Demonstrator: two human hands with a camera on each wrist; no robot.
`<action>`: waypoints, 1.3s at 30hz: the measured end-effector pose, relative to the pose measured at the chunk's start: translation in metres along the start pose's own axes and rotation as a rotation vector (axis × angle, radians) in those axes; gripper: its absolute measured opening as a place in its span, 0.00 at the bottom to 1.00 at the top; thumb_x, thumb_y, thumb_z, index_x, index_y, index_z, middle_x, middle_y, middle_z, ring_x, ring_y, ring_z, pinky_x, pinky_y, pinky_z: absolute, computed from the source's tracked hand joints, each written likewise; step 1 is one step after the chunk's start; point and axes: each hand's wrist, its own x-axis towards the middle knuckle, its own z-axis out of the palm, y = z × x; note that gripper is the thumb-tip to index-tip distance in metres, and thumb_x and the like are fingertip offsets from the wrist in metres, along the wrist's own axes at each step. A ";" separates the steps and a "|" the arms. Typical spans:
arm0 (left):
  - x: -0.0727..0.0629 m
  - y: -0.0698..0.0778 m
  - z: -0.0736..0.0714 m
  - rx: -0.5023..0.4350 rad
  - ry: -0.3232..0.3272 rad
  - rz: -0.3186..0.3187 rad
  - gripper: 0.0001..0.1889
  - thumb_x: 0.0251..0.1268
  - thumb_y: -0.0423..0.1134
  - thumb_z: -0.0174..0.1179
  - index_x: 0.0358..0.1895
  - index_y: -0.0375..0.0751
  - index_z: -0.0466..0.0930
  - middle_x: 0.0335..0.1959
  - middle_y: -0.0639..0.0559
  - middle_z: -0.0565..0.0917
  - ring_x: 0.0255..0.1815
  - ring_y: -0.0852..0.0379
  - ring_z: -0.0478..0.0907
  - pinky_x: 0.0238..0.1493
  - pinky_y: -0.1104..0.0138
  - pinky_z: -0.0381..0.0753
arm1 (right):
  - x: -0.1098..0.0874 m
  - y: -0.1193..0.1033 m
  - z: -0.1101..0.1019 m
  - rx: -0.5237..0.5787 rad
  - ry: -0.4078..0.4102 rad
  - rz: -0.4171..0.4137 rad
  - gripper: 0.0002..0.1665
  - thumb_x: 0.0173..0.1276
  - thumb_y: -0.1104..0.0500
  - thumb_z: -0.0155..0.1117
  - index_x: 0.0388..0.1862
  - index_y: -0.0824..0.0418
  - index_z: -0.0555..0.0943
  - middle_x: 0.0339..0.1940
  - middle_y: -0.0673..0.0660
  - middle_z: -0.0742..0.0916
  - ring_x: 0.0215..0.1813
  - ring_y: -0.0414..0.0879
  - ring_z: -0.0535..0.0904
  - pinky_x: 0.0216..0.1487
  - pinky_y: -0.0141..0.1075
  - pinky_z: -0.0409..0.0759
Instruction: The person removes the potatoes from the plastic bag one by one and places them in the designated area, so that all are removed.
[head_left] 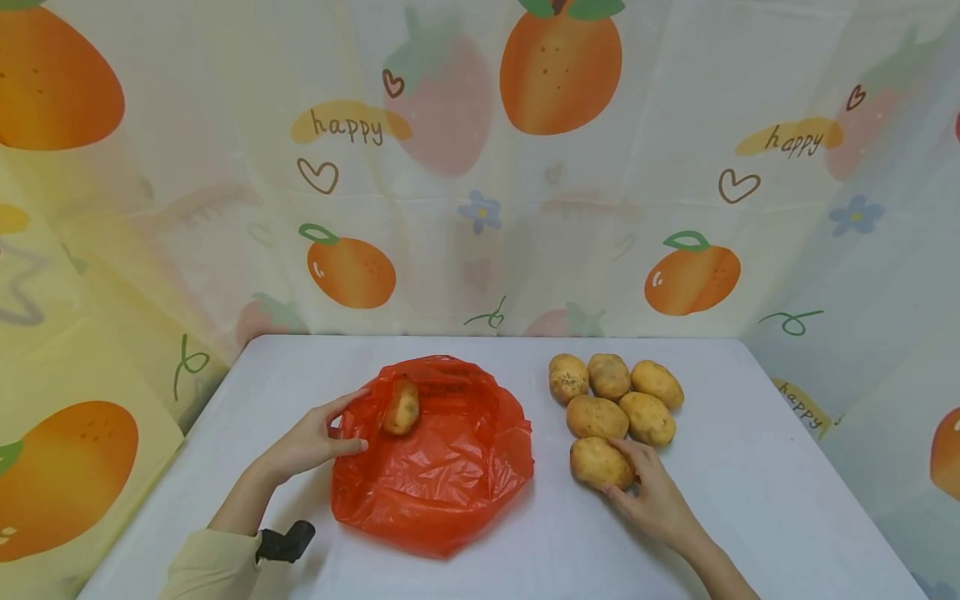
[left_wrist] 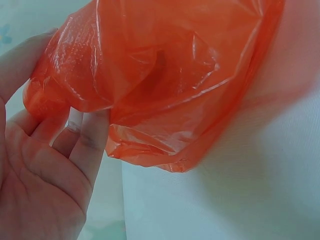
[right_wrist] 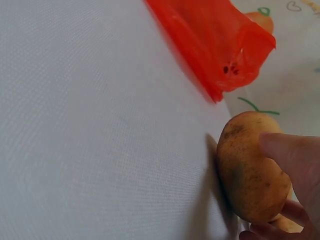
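A red plastic bag (head_left: 450, 467) lies spread with its mouth facing up, and one potato (head_left: 402, 408) is inside near its left back side. My left hand (head_left: 315, 437) holds the bag's left rim between thumb and fingers. In the left wrist view, some of the fingers (left_wrist: 92, 142) pass behind the red film. To the right of the bag, my right hand (head_left: 652, 500) grips the nearest potato (head_left: 600, 463), thumb on one side and fingers on the other. The right wrist view shows this potato (right_wrist: 250, 170) close up, at the white tabletop.
Several more potatoes (head_left: 595, 417) sit grouped just beyond the right hand. The white table (head_left: 540, 550) ends at a back edge against a fruit-printed curtain (head_left: 480, 250). A black wrist strap (head_left: 285, 543) is on the left forearm.
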 end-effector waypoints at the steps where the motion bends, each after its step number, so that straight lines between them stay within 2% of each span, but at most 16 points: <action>1: 0.000 0.000 0.000 0.001 0.001 0.001 0.40 0.54 0.40 0.65 0.71 0.52 0.55 0.63 0.40 0.67 0.50 0.46 0.70 0.42 0.62 0.81 | 0.000 0.000 0.000 -0.003 0.002 -0.004 0.39 0.49 0.64 0.73 0.61 0.64 0.68 0.54 0.64 0.74 0.54 0.57 0.74 0.44 0.45 0.79; 5: 0.001 -0.001 0.000 0.008 0.001 0.007 0.40 0.54 0.41 0.65 0.71 0.52 0.55 0.64 0.41 0.66 0.52 0.46 0.70 0.43 0.62 0.81 | 0.000 0.001 -0.001 -0.012 0.025 -0.040 0.39 0.48 0.64 0.73 0.61 0.64 0.69 0.54 0.63 0.74 0.53 0.56 0.74 0.44 0.44 0.79; 11: 0.001 -0.002 0.000 0.012 0.011 0.006 0.40 0.53 0.42 0.66 0.70 0.54 0.56 0.65 0.42 0.66 0.53 0.45 0.69 0.43 0.63 0.81 | 0.006 -0.002 -0.004 -0.031 0.093 -0.111 0.37 0.48 0.65 0.73 0.59 0.65 0.70 0.52 0.61 0.76 0.54 0.53 0.74 0.50 0.48 0.75; 17: 0.000 -0.002 -0.001 0.018 0.020 0.016 0.40 0.53 0.41 0.65 0.70 0.52 0.56 0.64 0.42 0.66 0.52 0.46 0.69 0.43 0.63 0.80 | 0.015 -0.013 -0.006 -0.031 0.171 -0.161 0.36 0.48 0.65 0.73 0.58 0.63 0.72 0.51 0.57 0.78 0.52 0.49 0.74 0.52 0.33 0.72; 22: 0.000 -0.003 0.001 0.001 0.034 -0.012 0.40 0.53 0.41 0.66 0.70 0.55 0.57 0.64 0.44 0.67 0.54 0.45 0.68 0.43 0.62 0.81 | 0.024 -0.031 -0.007 0.058 0.210 -0.243 0.36 0.47 0.69 0.72 0.58 0.62 0.72 0.53 0.56 0.79 0.54 0.47 0.73 0.56 0.19 0.64; 27: 0.000 -0.004 0.001 -0.006 0.040 -0.018 0.40 0.53 0.40 0.66 0.70 0.57 0.57 0.63 0.44 0.67 0.48 0.47 0.71 0.41 0.63 0.81 | 0.033 -0.053 -0.007 0.165 0.187 -0.288 0.35 0.48 0.71 0.71 0.58 0.62 0.73 0.55 0.55 0.79 0.57 0.45 0.72 0.59 0.16 0.60; 30: -0.001 -0.004 0.000 -0.005 0.040 -0.013 0.40 0.53 0.41 0.66 0.70 0.58 0.56 0.63 0.43 0.67 0.46 0.47 0.72 0.40 0.64 0.81 | 0.036 -0.067 -0.007 0.182 0.141 -0.249 0.34 0.50 0.68 0.71 0.58 0.59 0.72 0.56 0.53 0.78 0.58 0.44 0.72 0.60 0.20 0.64; 34: -0.001 -0.005 -0.001 -0.008 0.038 -0.003 0.40 0.53 0.41 0.66 0.70 0.58 0.56 0.63 0.43 0.68 0.44 0.48 0.73 0.40 0.64 0.80 | 0.042 -0.086 -0.008 0.216 0.076 -0.191 0.34 0.52 0.65 0.70 0.59 0.54 0.72 0.57 0.50 0.77 0.58 0.44 0.72 0.58 0.34 0.72; 36: -0.001 -0.005 -0.001 -0.010 0.037 -0.001 0.40 0.53 0.41 0.65 0.70 0.57 0.56 0.63 0.43 0.68 0.44 0.48 0.74 0.40 0.64 0.81 | 0.046 -0.093 -0.008 0.224 0.053 -0.192 0.33 0.53 0.64 0.70 0.60 0.53 0.72 0.58 0.49 0.77 0.58 0.44 0.72 0.56 0.41 0.75; 39: -0.001 -0.006 -0.001 -0.011 0.037 -0.009 0.40 0.54 0.41 0.65 0.70 0.57 0.56 0.64 0.43 0.66 0.45 0.48 0.74 0.41 0.63 0.81 | 0.051 -0.102 -0.006 0.235 0.028 -0.215 0.33 0.54 0.63 0.69 0.60 0.54 0.72 0.58 0.48 0.77 0.58 0.44 0.72 0.55 0.41 0.76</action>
